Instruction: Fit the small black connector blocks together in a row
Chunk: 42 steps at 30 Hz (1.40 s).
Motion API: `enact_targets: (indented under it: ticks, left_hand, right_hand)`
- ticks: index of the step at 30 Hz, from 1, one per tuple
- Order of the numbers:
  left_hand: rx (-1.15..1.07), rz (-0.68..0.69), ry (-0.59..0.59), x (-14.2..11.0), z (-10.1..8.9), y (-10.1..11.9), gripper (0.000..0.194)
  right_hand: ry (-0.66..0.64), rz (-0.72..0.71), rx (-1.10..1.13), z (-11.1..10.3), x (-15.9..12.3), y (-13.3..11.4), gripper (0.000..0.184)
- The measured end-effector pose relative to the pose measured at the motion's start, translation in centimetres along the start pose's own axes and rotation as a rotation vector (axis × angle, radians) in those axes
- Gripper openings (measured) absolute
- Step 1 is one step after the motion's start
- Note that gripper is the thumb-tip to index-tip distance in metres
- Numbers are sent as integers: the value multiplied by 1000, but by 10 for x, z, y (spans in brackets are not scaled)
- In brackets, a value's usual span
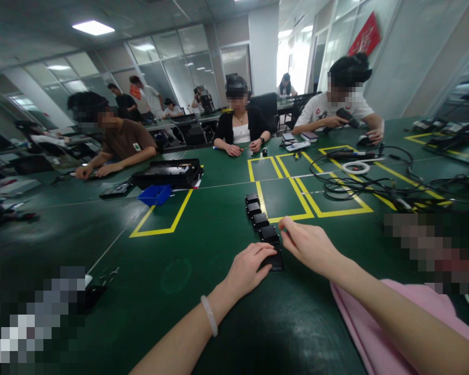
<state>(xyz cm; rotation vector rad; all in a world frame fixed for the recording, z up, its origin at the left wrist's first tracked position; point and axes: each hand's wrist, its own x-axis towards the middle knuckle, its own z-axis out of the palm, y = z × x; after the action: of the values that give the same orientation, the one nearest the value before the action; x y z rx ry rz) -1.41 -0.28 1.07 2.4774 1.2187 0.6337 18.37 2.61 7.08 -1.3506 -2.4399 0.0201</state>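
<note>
A short row of small black box-shaped parts (261, 221) runs away from me on the green table. At its near end lies a flat black piece (275, 261). My left hand (252, 265), with a pale bracelet at the wrist, has its thumb and fingers closed over that piece, hiding part of it. Just right of the row, my right hand (303, 240) hovers close to the nearest box with its fingers curled together. Whatever its fingertips may hold is too small to make out.
Yellow tape rectangles (343, 212) mark the green table (172, 307). Black cables (336, 190) and a white ring (355, 167) lie at right. A blue bin (155, 195) and black case (168, 174) stand left. Pink cloth (406, 307) is under my right arm. Several people sit across.
</note>
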Motion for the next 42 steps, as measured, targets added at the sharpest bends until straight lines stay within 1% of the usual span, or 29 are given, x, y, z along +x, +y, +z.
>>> enact_targets:
  ticks: [4, 9, 11, 16, 18, 21, 25, 29, 33, 37, 42]
  left_hand:
    - [-4, 6, 0, 0, 1, -1, 34]
    - [4, 14, 3, 0, 2, -2, 34]
    - [6, 17, 2, 0, 2, -2, 34]
    - [9, 9, 0, 0, 2, -2, 34]
    - [6, 6, -3, 0, 2, -2, 35]
    - [0, 9, -4, 0, 1, -2, 35]
    - [-6, 11, -1, 0, 0, -1, 35]
    - [-7, 6, 1, 0, 1, -1, 34]
    - [-4, 8, -6, 0, 1, -1, 34]
    - [2, 11, -8, 1, 1, -1, 34]
    - [9, 17, -2, 0, 1, -1, 35]
  right_hand:
    - [-43, 7, -69, -1, 1, 0, 20]
    - [-32, 17, -3, -1, 1, -1, 11]
    - [-27, 5, 19, -2, 0, -2, 11]
    - [-58, 10, -70, -1, 0, -1, 23]
    - [-68, 19, -68, 0, 0, -1, 20]
    - [-29, 21, -13, 2, 0, -1, 14]
    - [-7, 5, 6, 0, -1, -1, 13]
    - [-35, -2, -52, -1, -1, 1, 22]
    - [-10, 15, -45, 2, -1, 2, 16]
    - [13, -13, 13, 3, -1, 2, 13]
    - [-20, -12, -56, 2, 0, 3, 23]
